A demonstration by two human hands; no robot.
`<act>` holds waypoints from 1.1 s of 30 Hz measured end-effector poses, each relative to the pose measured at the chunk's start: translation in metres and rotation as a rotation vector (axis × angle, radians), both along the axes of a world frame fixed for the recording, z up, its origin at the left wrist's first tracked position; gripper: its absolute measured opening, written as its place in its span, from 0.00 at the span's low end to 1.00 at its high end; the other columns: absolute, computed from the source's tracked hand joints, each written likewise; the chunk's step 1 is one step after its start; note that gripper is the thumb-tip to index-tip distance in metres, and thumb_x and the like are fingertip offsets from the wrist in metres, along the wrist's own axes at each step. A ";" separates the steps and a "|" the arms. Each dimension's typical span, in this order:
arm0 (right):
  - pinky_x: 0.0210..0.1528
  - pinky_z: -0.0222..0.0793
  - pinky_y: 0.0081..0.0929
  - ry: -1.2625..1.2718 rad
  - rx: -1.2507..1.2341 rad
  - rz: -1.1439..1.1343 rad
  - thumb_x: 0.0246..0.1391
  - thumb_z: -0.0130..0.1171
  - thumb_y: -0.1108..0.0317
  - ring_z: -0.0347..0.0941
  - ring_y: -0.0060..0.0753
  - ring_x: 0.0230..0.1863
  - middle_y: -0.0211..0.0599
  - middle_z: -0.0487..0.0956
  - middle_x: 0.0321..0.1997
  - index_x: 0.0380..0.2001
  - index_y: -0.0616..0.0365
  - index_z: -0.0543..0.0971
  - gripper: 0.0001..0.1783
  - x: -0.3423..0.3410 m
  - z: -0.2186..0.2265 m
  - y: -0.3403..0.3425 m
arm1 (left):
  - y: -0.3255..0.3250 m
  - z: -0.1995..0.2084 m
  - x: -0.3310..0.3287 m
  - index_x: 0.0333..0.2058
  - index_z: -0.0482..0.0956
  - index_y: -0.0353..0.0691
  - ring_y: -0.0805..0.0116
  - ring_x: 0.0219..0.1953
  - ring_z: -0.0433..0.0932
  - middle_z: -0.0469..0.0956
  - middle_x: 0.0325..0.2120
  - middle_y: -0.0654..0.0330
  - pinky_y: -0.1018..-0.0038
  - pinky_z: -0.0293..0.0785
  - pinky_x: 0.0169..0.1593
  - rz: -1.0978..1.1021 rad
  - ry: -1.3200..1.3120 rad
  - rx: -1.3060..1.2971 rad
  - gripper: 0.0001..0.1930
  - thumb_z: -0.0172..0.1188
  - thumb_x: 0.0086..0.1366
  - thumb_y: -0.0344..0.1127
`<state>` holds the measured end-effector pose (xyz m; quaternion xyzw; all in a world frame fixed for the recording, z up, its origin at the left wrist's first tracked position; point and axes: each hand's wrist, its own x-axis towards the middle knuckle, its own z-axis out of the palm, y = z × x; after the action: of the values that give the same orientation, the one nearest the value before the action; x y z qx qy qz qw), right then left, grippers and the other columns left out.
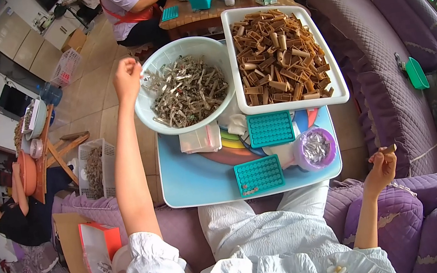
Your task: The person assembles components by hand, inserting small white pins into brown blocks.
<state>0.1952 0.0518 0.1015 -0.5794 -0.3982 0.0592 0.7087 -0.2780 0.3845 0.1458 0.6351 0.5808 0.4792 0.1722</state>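
My left hand is raised at the left rim of a pale green basin. Its fingers are pinched together, and what they hold, if anything, is too small to make out. Thin silvery metal strips are heaped in the basin. Out to the right, away from the table, my right hand grips a small brown channel-shaped piece between its fingertips. Similar brown pieces fill a white tray beside the basin.
On the blue table lie two teal gridded trays, a purple cup of silvery pieces and a clear box. A person in a red apron works at the far table; another person is at left. A purple sofa stands right.
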 end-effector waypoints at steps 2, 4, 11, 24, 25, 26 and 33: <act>0.26 0.63 0.12 -0.052 0.054 -0.006 0.48 0.49 0.76 0.64 0.17 0.23 0.36 0.68 0.31 0.24 0.61 0.65 0.04 -0.006 0.000 0.006 | -0.012 0.026 0.009 0.31 0.67 0.34 0.76 0.28 0.73 0.74 0.24 0.59 0.80 0.70 0.27 -0.058 -0.175 0.124 0.07 0.52 0.53 0.27; 0.25 0.61 0.13 -0.067 0.068 0.012 0.50 0.47 0.75 0.62 0.16 0.23 0.34 0.69 0.32 0.23 0.60 0.66 0.04 -0.015 -0.002 0.014 | -0.023 0.043 0.025 0.31 0.67 0.32 0.75 0.26 0.72 0.73 0.23 0.61 0.81 0.70 0.29 -0.077 -0.468 0.376 0.06 0.51 0.55 0.27; 0.28 0.61 0.12 -0.003 0.080 0.210 0.48 0.47 0.79 0.63 0.15 0.24 0.33 0.69 0.31 0.24 0.62 0.65 0.03 -0.051 0.000 0.018 | -0.044 -0.026 0.026 0.32 0.69 0.39 0.68 0.26 0.75 0.74 0.21 0.55 0.75 0.69 0.30 -0.166 0.239 0.126 0.07 0.51 0.52 0.26; 0.27 0.60 0.09 0.061 -0.003 0.218 0.49 0.48 0.78 0.63 0.12 0.23 0.28 0.68 0.26 0.25 0.62 0.66 0.02 -0.046 -0.020 -0.010 | -0.094 -0.033 0.050 0.29 0.72 0.40 0.54 0.35 0.72 0.71 0.31 0.52 0.65 0.67 0.40 -0.422 0.721 -0.038 0.06 0.46 0.53 0.26; 0.27 0.60 0.09 0.066 -0.016 0.222 0.49 0.48 0.78 0.63 0.12 0.23 0.28 0.68 0.26 0.25 0.62 0.66 0.02 -0.050 -0.017 -0.014 | -0.093 -0.025 0.042 0.30 0.71 0.39 0.54 0.34 0.72 0.71 0.32 0.53 0.66 0.69 0.39 -0.407 0.613 0.155 0.06 0.46 0.54 0.27; 0.27 0.60 0.09 0.071 -0.045 0.215 0.48 0.49 0.78 0.63 0.13 0.23 0.28 0.68 0.25 0.25 0.62 0.66 0.03 -0.050 -0.015 -0.015 | -0.096 -0.004 0.051 0.30 0.70 0.38 0.59 0.33 0.73 0.71 0.31 0.54 0.70 0.70 0.36 -0.351 0.528 0.176 0.05 0.48 0.53 0.27; 0.30 0.64 0.12 0.043 -0.299 0.593 0.43 0.54 0.80 0.66 0.14 0.26 0.28 0.69 0.22 0.21 0.64 0.67 0.05 -0.079 0.008 0.006 | -0.111 0.018 0.072 0.28 0.67 0.37 0.77 0.28 0.70 0.70 0.26 0.64 0.81 0.68 0.33 -0.364 -0.278 0.138 0.06 0.56 0.51 0.27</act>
<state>0.1159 0.0582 0.1093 -0.5345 -0.5212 0.3327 0.5761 -0.2063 0.2736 0.1642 0.6673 0.3934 0.5617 0.2905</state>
